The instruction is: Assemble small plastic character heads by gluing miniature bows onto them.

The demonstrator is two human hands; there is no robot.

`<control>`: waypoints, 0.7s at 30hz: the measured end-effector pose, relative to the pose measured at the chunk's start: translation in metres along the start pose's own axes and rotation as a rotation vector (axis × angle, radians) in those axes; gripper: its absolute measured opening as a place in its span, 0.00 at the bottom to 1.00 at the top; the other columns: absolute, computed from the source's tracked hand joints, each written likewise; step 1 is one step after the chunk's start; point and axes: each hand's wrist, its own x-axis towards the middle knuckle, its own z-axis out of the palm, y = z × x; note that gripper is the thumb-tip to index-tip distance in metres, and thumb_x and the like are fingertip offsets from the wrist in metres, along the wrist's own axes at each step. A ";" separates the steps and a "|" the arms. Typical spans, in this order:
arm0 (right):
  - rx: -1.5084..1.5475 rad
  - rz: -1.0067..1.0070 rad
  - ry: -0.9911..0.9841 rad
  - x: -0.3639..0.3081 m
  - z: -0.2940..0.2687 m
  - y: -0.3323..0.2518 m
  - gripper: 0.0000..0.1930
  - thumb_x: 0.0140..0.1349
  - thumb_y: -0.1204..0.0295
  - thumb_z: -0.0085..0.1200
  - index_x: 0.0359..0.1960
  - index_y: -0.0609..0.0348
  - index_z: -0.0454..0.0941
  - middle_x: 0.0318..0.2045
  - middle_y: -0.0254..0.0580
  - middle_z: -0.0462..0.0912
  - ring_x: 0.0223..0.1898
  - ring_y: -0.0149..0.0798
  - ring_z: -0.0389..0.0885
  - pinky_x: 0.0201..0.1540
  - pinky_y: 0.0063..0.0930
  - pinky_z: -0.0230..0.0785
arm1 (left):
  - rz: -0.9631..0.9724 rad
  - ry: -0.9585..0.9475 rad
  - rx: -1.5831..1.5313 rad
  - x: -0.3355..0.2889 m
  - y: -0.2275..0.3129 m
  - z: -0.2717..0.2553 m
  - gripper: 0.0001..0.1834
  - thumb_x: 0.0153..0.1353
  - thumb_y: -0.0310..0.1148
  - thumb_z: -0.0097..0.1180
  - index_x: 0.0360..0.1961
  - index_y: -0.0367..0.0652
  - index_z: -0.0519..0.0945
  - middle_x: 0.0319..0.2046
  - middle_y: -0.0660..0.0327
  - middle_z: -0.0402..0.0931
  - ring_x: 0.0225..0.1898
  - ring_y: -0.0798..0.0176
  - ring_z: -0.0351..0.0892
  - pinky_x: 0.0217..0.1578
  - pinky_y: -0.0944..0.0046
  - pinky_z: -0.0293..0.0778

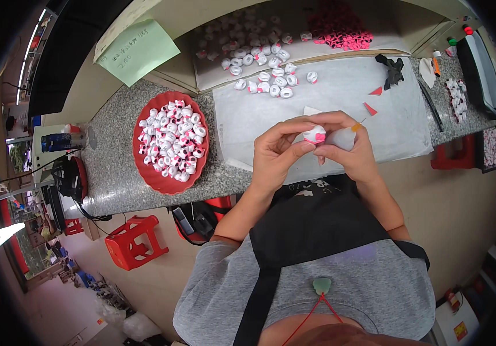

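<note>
Above the near edge of the workbench, my left hand (275,151) pinches a small white hollow figure piece (312,136) with pink parts between thumb and fingers. My right hand (359,157) is closed around a translucent squeeze bottle (342,138) with an orange needle tip, which points up and away to the right. The right fingertips also touch the figure piece, so both hands meet at it. Beneath them a white paper sheet (395,130) covers the bench. Several similar white pieces (275,81) lie loose on its far part.
To the left, a red scalloped plate (164,187) is heaped with white-and-pink pieces (170,138). Small pink parts (349,40) are piled on the shelf at the back. Red scraps (370,109) and crumpled black material (391,70) lie to the right. A red stool (135,242) stands below left.
</note>
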 end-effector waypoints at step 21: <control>-0.035 -0.013 0.046 -0.008 0.001 0.000 0.15 0.42 0.81 0.52 0.35 0.68 0.68 0.27 0.43 0.73 0.22 0.30 0.71 0.21 0.19 0.66 | -0.054 -0.011 0.015 -0.005 0.001 0.000 0.13 0.44 0.17 0.52 0.34 0.33 0.72 0.36 0.53 0.70 0.39 0.64 0.70 0.40 0.69 0.65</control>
